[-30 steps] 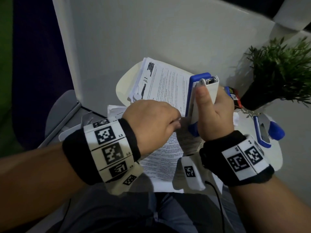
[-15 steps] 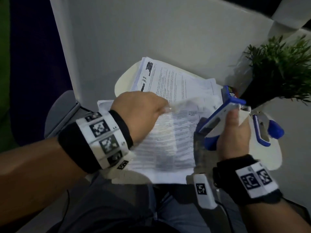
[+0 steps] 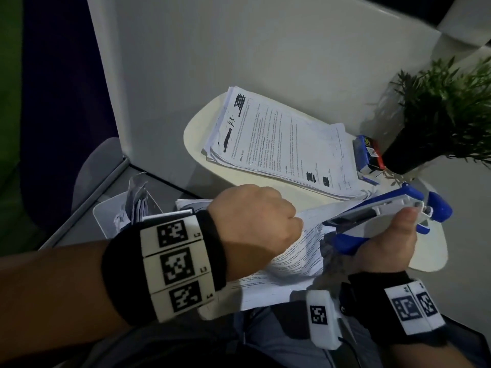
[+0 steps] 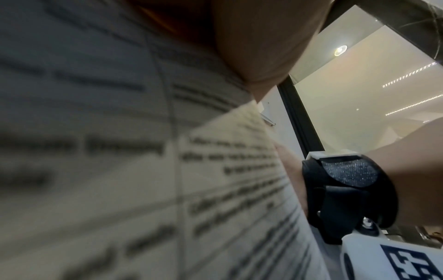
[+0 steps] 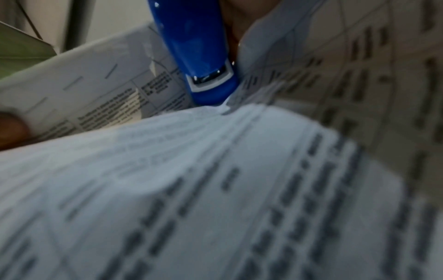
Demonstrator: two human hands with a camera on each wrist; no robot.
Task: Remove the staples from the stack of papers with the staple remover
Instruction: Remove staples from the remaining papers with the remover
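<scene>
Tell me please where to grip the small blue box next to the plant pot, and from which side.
Probably pinch the small blue box across its two long sides, coming from above. The plant pot stands close on its right and the paper stack on its left, so a side approach looks crowded.

Stack of papers (image 3: 281, 144) sits at the back of the small table (image 3: 196, 123), with a staple box (image 3: 368, 155) just right of it and a potted plant (image 3: 438, 115) further right. Nearer the person, a held sheaf (image 3: 297, 251) sits between both hands – left hand (image 3: 255, 224) on its left, right hand (image 3: 385, 245) with the staple remover (image 3: 372, 216) on its right. A second stapler-like tool (image 3: 435, 211) lies just behind that. Paper-filled bin (image 3: 117, 211) off left.
</scene>
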